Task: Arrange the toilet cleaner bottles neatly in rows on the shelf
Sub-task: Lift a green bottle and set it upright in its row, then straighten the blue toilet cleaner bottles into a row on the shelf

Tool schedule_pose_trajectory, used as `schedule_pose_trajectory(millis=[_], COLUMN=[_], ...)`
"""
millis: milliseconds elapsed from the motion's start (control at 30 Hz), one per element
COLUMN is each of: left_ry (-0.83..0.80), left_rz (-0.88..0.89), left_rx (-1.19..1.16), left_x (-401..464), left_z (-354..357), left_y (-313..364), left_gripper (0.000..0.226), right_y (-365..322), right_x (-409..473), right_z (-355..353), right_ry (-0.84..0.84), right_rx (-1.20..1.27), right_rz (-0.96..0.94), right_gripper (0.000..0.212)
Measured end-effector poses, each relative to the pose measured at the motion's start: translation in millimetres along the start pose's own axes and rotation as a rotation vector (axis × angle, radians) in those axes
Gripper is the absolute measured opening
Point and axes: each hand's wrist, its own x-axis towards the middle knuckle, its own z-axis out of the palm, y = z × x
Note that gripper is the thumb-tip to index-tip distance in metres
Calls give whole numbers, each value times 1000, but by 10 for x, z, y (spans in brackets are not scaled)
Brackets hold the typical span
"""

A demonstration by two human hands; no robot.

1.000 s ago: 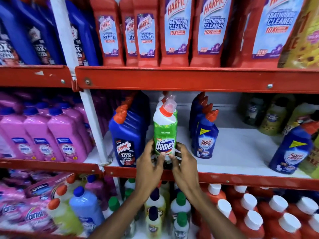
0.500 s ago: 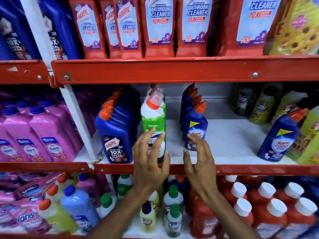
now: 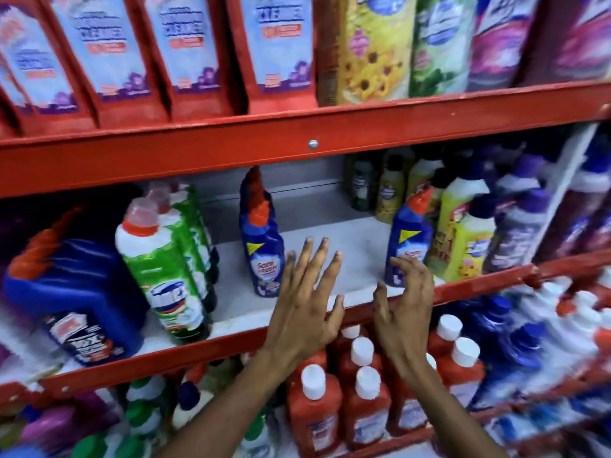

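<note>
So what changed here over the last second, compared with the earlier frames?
Both hands let go of the green Domex bottle and moved right: the left hand now spreads open over bare shelf, the right hand reaches toward the lone Sani Fresh bottle, not gripping it. The Domex and Sani Fresh rows stand as before.

I count 2 hands point(image 3: 304, 312) | 2 blue bottles with red caps point(image 3: 264, 256) standing apart on the middle shelf point(image 3: 350, 246) | green bottles point(image 3: 165, 279): one row, count unclear | 1 big blue jug point(image 3: 76, 299) in front
</note>
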Motion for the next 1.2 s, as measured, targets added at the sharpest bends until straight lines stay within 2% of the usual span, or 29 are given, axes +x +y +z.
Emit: schedule_pose_trajectory(millis=[167, 300, 400, 567, 767, 933, 1033, 1200], left_ry=[-178, -201, -183, -42, 115, 280, 315, 271], left_rz=[-262, -449, -558, -625, -636, -677, -735, -783], left_rx=[-404, -648, -762, -748, -737, -599, -536, -514], left_x=[367, 650, 757, 702, 252, -250, -420, -577], left_z=[480, 719, 805, 710, 191, -204, -331, -357], left_y=[341, 539, 595, 560, 160, -180, -332, -495], left_gripper=[65, 55, 46, 27, 26, 23, 26, 30], right_y=[353, 532, 559, 433, -70, -513, -665, -753], right_x=[285, 466, 568, 562, 246, -104, -247, -358], right_z=[-130, -175, -214, -198, 124, 475, 640, 793], right_ry=[33, -146, -192, -232, -338, -462, -514, -552], right_rx=[-3, -16, 13, 70, 233, 320, 331, 298], right_rz=[132, 171, 164, 174, 150, 93, 76, 76], right_gripper=[48, 55, 46, 38, 38, 38, 37, 37])
